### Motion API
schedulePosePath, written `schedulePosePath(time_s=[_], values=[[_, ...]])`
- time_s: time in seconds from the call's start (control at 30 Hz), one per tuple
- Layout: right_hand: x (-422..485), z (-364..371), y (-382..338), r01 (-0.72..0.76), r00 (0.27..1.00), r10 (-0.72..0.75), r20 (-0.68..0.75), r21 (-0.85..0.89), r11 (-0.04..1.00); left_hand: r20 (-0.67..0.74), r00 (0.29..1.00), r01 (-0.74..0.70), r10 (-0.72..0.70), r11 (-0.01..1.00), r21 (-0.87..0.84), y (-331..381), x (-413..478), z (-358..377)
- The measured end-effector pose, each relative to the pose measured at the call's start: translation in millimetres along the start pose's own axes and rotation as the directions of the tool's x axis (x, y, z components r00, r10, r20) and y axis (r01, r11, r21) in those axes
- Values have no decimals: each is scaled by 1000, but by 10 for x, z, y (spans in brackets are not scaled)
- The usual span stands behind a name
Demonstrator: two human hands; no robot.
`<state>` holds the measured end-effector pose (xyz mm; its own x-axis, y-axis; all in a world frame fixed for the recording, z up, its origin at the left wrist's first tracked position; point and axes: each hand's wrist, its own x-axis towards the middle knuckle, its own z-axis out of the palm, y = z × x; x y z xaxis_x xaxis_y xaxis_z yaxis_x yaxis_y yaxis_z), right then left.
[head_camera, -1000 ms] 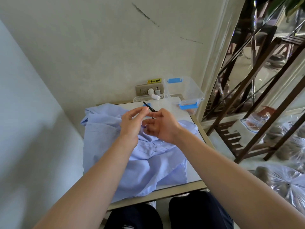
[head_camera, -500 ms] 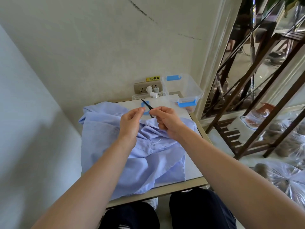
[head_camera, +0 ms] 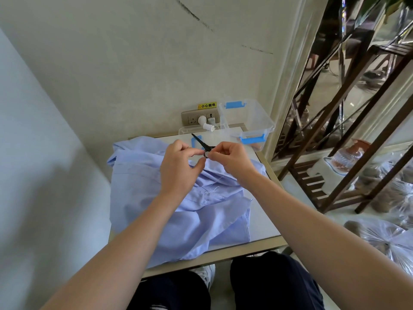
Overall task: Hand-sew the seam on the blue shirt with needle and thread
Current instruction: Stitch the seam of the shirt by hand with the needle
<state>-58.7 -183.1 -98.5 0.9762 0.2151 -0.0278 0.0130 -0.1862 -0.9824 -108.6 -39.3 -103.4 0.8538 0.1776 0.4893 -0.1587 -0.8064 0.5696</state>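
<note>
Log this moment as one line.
blue shirt: crumpled on table, white thread showing | left hand: over shirt, fingertips near right's, grip unclear | right hand: fingertips pinched, contents unclear | scissors: behind hands

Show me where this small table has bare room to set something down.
The largest free patch is the white table top between the right hem of the light blue shirt and the table's right edge. The strip behind the shirt is crowded: black scissors, clear plastic box with blue latches. The shirt covers the left side.
</note>
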Motion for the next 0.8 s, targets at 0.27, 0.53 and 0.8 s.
schedulePosePath(time_s=[0.27,0.53,0.8], values=[[-92,-15,-76,23,1000,-23,18,-28,999,-16,998,-64,67,988,138,66,-22,-27],[-127,-25,-99,9,999,-6,32,-99,995,55,997,45,-52,993,108,77,-1,-66],[-152,-41,-97,-9,999,14,46,-113,994,270,925,320,-268,931,-173,104,8,-159]])
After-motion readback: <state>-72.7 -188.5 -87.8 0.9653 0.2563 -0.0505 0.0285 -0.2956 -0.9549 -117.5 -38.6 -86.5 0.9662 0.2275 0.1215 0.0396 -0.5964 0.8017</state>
